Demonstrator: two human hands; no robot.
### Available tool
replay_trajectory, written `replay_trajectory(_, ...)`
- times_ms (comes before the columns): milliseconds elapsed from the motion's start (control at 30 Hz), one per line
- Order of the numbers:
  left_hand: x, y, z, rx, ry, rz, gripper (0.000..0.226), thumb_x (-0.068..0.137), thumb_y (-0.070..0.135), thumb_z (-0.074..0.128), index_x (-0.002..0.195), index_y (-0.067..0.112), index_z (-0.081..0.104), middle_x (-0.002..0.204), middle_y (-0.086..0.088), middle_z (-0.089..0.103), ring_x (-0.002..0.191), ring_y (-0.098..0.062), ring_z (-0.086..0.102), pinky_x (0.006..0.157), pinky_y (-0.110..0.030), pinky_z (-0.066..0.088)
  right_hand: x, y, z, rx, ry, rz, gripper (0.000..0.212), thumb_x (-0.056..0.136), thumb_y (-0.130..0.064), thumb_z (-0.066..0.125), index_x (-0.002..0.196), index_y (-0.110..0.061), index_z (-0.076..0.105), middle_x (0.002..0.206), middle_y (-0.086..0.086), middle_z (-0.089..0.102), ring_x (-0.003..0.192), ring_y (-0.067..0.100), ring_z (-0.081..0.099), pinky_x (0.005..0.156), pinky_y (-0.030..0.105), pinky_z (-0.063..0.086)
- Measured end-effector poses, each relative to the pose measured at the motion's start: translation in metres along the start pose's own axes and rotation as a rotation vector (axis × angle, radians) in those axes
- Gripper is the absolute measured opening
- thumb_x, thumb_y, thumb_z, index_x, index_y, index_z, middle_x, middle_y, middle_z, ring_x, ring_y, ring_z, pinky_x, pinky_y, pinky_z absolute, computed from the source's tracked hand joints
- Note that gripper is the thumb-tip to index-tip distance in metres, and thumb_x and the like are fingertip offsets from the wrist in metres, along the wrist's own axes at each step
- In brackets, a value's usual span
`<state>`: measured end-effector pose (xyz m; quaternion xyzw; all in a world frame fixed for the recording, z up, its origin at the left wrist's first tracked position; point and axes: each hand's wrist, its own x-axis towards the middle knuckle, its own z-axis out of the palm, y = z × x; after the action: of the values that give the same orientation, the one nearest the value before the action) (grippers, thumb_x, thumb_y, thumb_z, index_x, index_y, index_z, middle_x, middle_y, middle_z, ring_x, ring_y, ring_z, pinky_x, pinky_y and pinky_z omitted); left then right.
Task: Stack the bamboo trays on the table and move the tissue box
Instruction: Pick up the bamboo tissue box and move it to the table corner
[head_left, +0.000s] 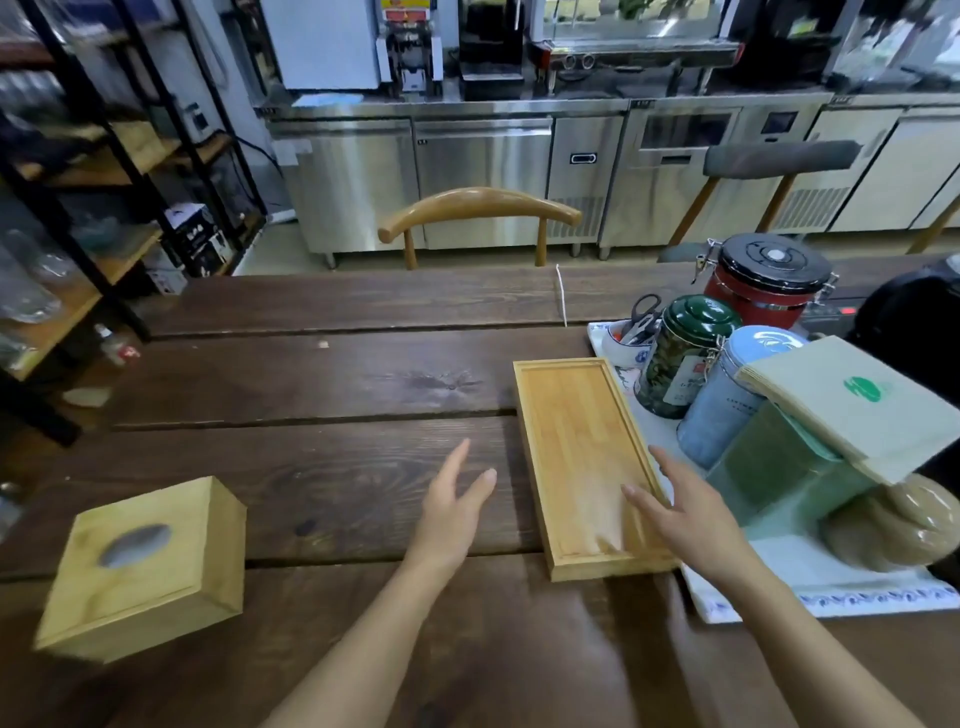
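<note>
A long bamboo tray (576, 441) lies lengthwise on the dark wooden table (311, 374), right of centre; whether another tray sits under it cannot be told. My right hand (680, 512) hovers open over the tray's near right edge, fingers spread. My left hand (452, 506) is open just left of the tray, above the bare table, holding nothing. A wooden tissue box (145, 566) with an oval slot on top sits at the near left of the table.
A white patterned tray (810, 597) to the right holds a green tin (680, 353), a blue canister (727, 400), a red jar (763, 280), scissors (644, 312) and green packages (789, 467). A wooden chair (478, 213) stands behind the table. Black shelving (104, 156) lines the left.
</note>
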<state>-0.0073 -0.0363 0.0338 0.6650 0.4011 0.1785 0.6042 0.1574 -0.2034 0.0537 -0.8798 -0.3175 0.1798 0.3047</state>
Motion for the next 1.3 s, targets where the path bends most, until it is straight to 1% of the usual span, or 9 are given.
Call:
replay_trajectory(133, -0.008, 0.003, -0.078, 0.477, 0.139, 0.185, 0.058, 0.093, 0.037, 0.051, 0.145, 0.022, 0.031, 0.153, 0.001, 0.034, 0.143, -0.021, 0.025, 0.118, -0.041, 0.021, 0.013, -0.049, 0.025, -0.247, -0.004, -0.166, 0.067, 0.086, -0.046, 0.05, 0.141, -0.015, 0.028, 0.145, 0.01, 0.04, 0.13, 0.027, 0.04, 0.107, 0.04, 0.035)
replay_trajectory(233, -0.02, -0.001, -0.137, 0.676, 0.277, 0.247, 0.06, 0.092, 0.039, 0.05, 0.145, 0.016, 0.033, 0.153, -0.003, 0.035, 0.142, -0.02, 0.027, 0.119, -0.033, 0.012, 0.011, -0.095, 0.061, -0.257, -0.075, -0.283, 0.066, 0.086, -0.046, 0.051, 0.141, -0.016, 0.028, 0.143, 0.009, 0.043, 0.127, 0.026, 0.043, 0.103, 0.036, 0.036)
replay_trajectory(500, -0.077, -0.049, -0.263, 0.976, 0.467, 0.098, 0.061, 0.093, 0.039, 0.045, 0.147, 0.016, 0.027, 0.156, -0.002, 0.029, 0.144, -0.016, 0.021, 0.119, -0.033, 0.009, -0.014, -0.21, 0.175, -0.351, -0.266, -0.587, 0.068, 0.088, -0.051, 0.044, 0.144, -0.02, 0.021, 0.149, 0.006, 0.036, 0.133, 0.025, 0.037, 0.11, 0.041, 0.029)
replay_trajectory(733, -0.098, -0.097, -0.31, 0.797, 0.43, -0.093, 0.068, 0.094, 0.05, 0.038, 0.15, 0.016, 0.018, 0.159, -0.005, 0.02, 0.146, -0.018, 0.015, 0.119, -0.035, 0.008, -0.048, -0.277, 0.256, -0.299, -0.444, -0.565, 0.065, 0.088, -0.052, 0.042, 0.143, -0.026, 0.017, 0.152, 0.008, 0.027, 0.132, 0.029, 0.037, 0.108, 0.045, 0.033)
replay_trajectory(800, -0.095, -0.104, -0.311, 0.698, 0.393, -0.108, 0.068, 0.093, 0.051, 0.038, 0.15, 0.017, 0.018, 0.158, -0.005, 0.022, 0.144, -0.021, 0.021, 0.118, -0.038, 0.017, -0.053, -0.281, 0.267, -0.241, -0.506, -0.518, 0.065, 0.087, -0.054, 0.041, 0.142, -0.032, 0.014, 0.154, 0.008, 0.018, 0.132, 0.03, 0.037, 0.106, 0.046, 0.036)
replay_trajectory(900, -0.093, -0.106, -0.308, 0.524, 0.311, -0.152, 0.059, 0.094, 0.05, 0.036, 0.146, 0.024, 0.025, 0.146, -0.005, 0.043, 0.129, -0.025, 0.045, 0.104, -0.043, 0.04, -0.056, -0.28, 0.273, -0.161, -0.542, -0.478, 0.065, 0.086, -0.055, 0.042, 0.141, -0.038, 0.013, 0.154, 0.004, 0.011, 0.134, 0.026, 0.031, 0.105, 0.039, 0.035)
replay_trajectory(967, -0.094, -0.108, -0.305, 0.42, 0.282, -0.163, 0.052, 0.094, 0.049, 0.034, 0.141, 0.027, 0.029, 0.134, -0.004, 0.054, 0.117, -0.024, 0.054, 0.097, -0.045, 0.046, -0.056, -0.278, 0.273, -0.182, -0.571, -0.497, 0.064, 0.083, -0.058, 0.046, 0.138, -0.041, 0.019, 0.152, 0.004, 0.012, 0.132, 0.025, 0.032, 0.103, 0.037, 0.037)
replay_trajectory(1133, -0.094, -0.107, -0.307, 0.359, 0.282, -0.186, 0.05, 0.093, 0.049, 0.038, 0.137, 0.027, 0.032, 0.128, -0.002, 0.057, 0.114, -0.026, 0.056, 0.095, -0.045, 0.046, -0.057, -0.282, 0.28, -0.297, -0.561, -0.504, 0.068, 0.074, -0.047, 0.067, 0.127, -0.032, 0.028, 0.142, 0.01, 0.021, 0.116, 0.028, 0.044, 0.095, 0.036, 0.046)
replay_trajectory(1300, -0.108, -0.111, -0.323, 0.359, 0.365, -0.203, 0.042, 0.088, 0.055, 0.042, 0.118, 0.025, 0.044, 0.112, -0.001, 0.063, 0.102, -0.026, 0.061, 0.09, -0.047, 0.05, -0.081, -0.299, 0.291, -0.307, -0.545, -0.516, 0.064, 0.074, -0.041, 0.069, 0.123, -0.029, 0.029, 0.134, 0.009, 0.027, 0.106, 0.026, 0.049, 0.088, 0.033, 0.048)
